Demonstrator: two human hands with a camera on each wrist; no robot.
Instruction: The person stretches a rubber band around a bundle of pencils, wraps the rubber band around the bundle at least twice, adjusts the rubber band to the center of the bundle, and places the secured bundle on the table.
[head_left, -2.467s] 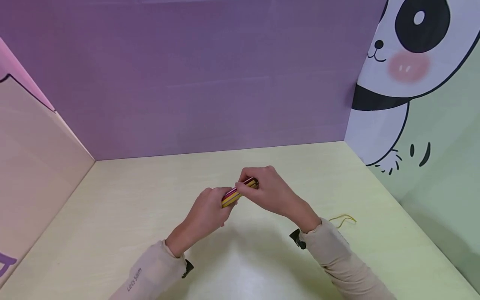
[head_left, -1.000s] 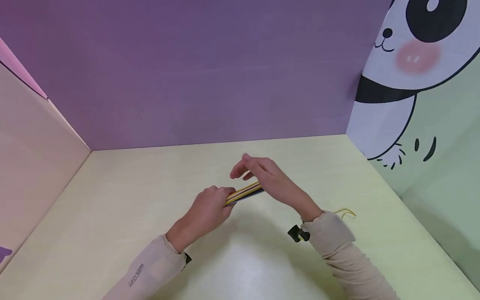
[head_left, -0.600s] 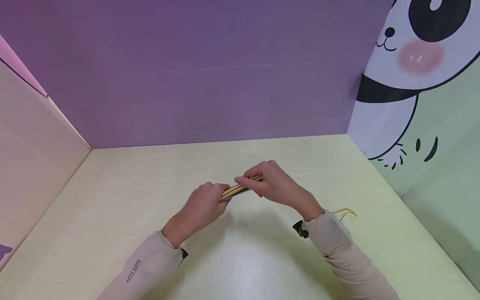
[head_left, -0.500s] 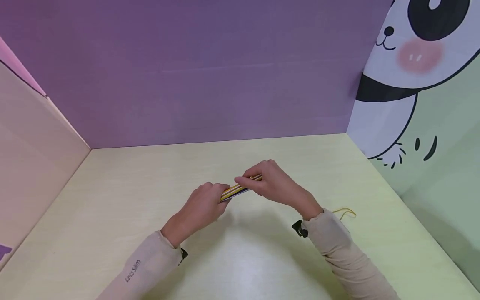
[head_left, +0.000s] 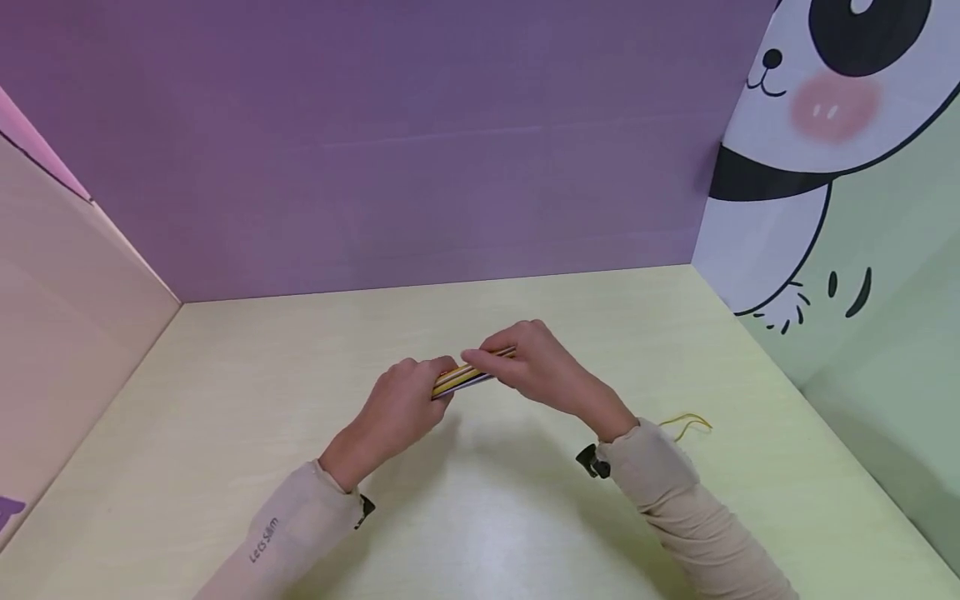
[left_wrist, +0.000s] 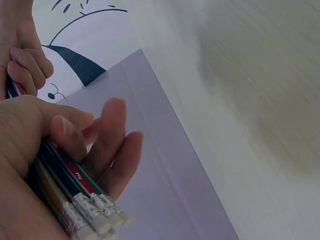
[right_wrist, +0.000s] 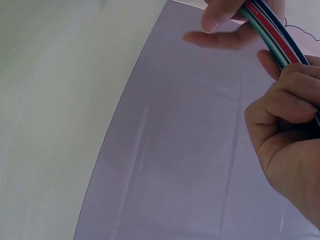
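Just above the table, both hands hold a bundle of striped pencils (head_left: pixel 459 381), yellow, white and dark on the side facing the head camera. My left hand (head_left: pixel 405 400) grips the end with the white erasers (left_wrist: pixel 102 222), which show with their silver ferrules in the left wrist view. Farther along, my right hand (head_left: pixel 540 367) has its fingers curled round the other end, hiding the tips. Red, green and dark blue stripes run along the pencils (right_wrist: pixel 280 35) in the right wrist view.
A thin yellow loop, string or rubber band (head_left: pixel 693 419), lies on the pale table (head_left: pixel 262 375) beside the right sleeve. A purple panel (head_left: pixel 375 150) stands at the back, with a pink-beige panel (head_left: pixel 67 300) left and a panda-printed panel (head_left: pixel 885 217) right.
The right hand loosened its fingers over the pencils, then curled them round the bundle again. Different stripes now face up. Both hands have shifted slightly left over the last half second.
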